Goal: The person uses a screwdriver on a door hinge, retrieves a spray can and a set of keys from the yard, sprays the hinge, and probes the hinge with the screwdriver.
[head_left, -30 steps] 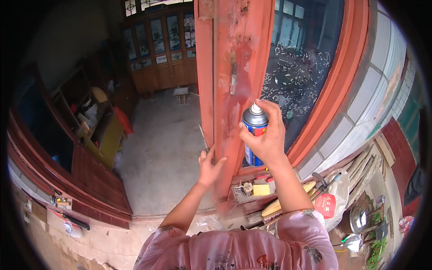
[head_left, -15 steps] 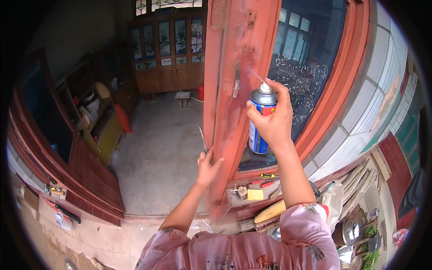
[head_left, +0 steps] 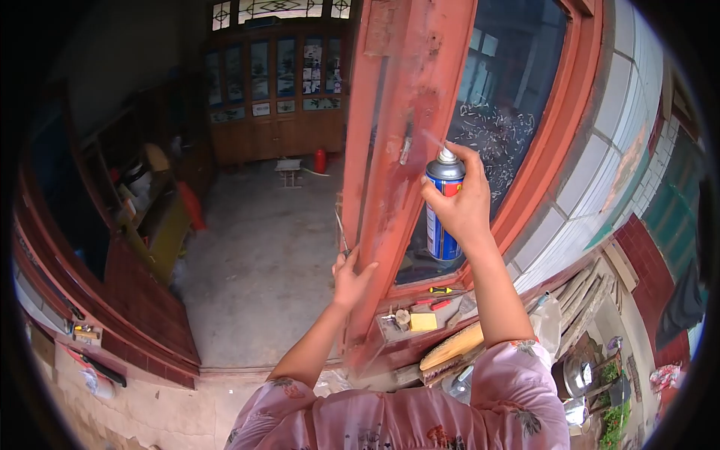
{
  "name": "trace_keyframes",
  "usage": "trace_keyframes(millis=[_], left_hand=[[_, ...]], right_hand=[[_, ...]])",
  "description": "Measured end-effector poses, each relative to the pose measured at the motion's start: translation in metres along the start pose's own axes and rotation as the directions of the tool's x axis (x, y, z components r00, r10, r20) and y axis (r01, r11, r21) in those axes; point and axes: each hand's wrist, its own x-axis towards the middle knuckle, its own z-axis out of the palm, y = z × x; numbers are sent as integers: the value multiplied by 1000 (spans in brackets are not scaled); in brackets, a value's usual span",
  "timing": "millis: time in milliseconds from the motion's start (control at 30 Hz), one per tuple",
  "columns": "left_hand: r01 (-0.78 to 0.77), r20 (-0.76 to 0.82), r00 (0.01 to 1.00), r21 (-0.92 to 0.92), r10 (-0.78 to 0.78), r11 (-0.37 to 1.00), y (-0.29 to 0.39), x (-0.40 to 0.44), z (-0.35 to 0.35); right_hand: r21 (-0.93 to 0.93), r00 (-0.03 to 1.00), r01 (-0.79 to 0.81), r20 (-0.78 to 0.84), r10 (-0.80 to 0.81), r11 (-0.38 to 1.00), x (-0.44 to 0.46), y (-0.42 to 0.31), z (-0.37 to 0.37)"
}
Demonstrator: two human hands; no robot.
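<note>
My right hand [head_left: 463, 196] is wrapped round a blue spray can [head_left: 444, 225] with a silver top, its index finger on the white nozzle. A faint spray leaves the nozzle toward the red door frame [head_left: 397, 180]. A small metal latch piece [head_left: 406, 150] sits on the frame, up and left of the can. Lower left, my left hand [head_left: 352, 281] is at the frame's edge, its fingers closed on the handle of a thin pointed metal tool [head_left: 340, 225] that points upward.
Below the window, a ledge holds a yellow block [head_left: 423, 322], a yellow-black screwdriver [head_left: 441, 289] and red-handled tools. Wooden sticks [head_left: 585, 304] and a metal pot [head_left: 577, 379] are at right. Inside stand a small stool [head_left: 288, 166] and a cabinet [head_left: 277, 135].
The view has shifted. The can has moved slightly right relative to the frame, and spray now shows at its nozzle. My left hand keeps the tool at the frame's edge.
</note>
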Motion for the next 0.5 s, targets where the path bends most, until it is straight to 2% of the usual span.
trace_keyframes(millis=[133,233,333,500], left_hand=[[-39,-12,999,-26,39,999,-5,1,0],[1,20,1000,22,-1,1000,1,1,-4],[16,21,1000,68,-18,998,1,1,-5],[4,14,1000,66,-5,998,2,1,-7]], right_hand=[[-19,996,-45,80,46,999,-30,3,10],[121,994,-107,-6,109,987,-9,-9,6],[155,987,-46,-145,68,987,2,-17,2],[225,935,-304,-114,335,925,-43,13,0]])
